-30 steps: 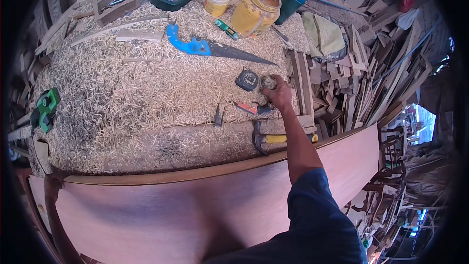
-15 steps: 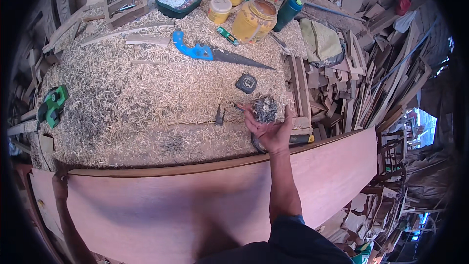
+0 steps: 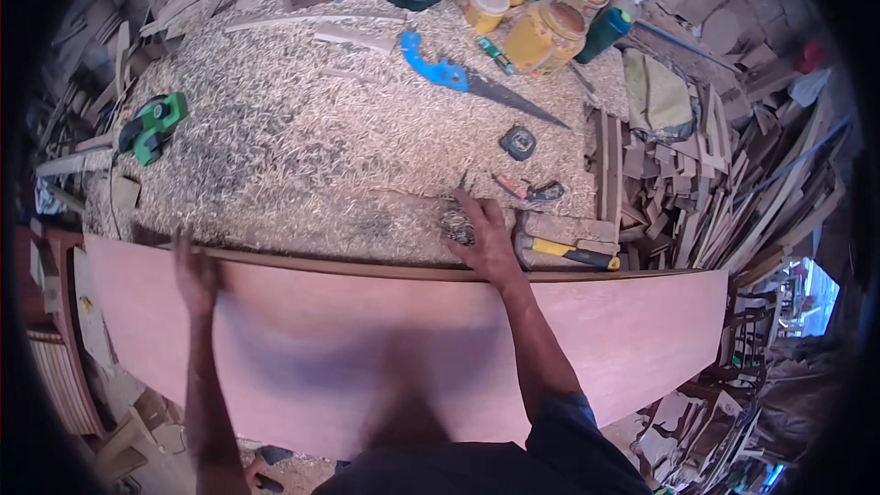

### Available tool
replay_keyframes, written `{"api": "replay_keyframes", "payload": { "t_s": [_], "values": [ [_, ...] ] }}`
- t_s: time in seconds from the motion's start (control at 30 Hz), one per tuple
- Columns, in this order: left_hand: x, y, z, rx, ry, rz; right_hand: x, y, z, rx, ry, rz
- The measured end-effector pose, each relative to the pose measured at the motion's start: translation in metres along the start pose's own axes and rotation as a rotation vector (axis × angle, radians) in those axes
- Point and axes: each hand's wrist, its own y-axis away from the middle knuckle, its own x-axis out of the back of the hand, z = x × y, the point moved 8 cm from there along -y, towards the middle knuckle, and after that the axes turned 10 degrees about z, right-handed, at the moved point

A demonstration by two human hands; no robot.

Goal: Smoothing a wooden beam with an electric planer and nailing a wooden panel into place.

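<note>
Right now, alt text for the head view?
The person's right hand holds a dark, shaggy wad at a shavings-strewn work surface; the left hand, blurred, is at the far edge of a pink panel. Nearby lie a yellow-handled hammer, tape measure, blue-handled saw and green power tool.

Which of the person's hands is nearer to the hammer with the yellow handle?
The right. The right hand is close beside the hammer, just to its left; the left hand is far to its left, over the pink panel's edge.
</note>
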Motion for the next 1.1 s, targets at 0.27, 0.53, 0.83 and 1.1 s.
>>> {"api": "replay_keyframes", "payload": {
  "t_s": [0.27,0.53,0.83,1.1],
  "values": [
    [-0.122,-0.005,0.216,-0.091,0.143,-0.344,-0.049,-0.004,-0.024,0.202,0.067,-0.193],
    [-0.224,0.014,0.325,-0.046,0.425,-0.555,0.083,0.007,0.098,0.01,0.204,0.074],
    [-0.376,0.067,0.466,-0.439,0.099,-0.608,0.077,0.039,0.159,-0.137,0.481,0.151],
    [-0.402,0.081,0.479,-0.197,-0.094,-0.538,0.076,0.035,0.154,-0.231,0.487,0.15]
  ]
}}
